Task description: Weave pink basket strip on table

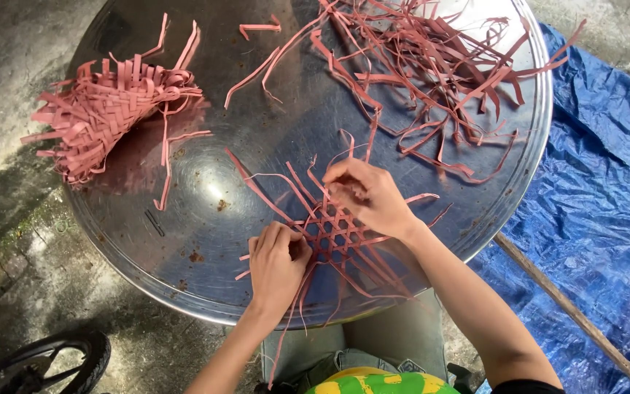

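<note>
Left hand [277, 266] lies knuckles up, fingers curled, pinching the near-left edge of the woven mat [333, 232]. Right hand [366, 195] comes in from the right w/ wrist bent, fingertips closed on a strip at the mat's far edge. Mat: pink strips in open lattice, loose ends splaying out, near edge of round metal table [205, 175]. Finished weave [103, 109] far left; loose strips [432, 66] far right.

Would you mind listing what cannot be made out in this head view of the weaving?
- Left hand: its fingertips are curled under, hiding their grip on the woven pink lattice.
- Right hand: it covers the lattice's upper edge.
- Wheel: cut off by the bottom edge.
- Wooden stick: runs off the lower right corner.
</note>
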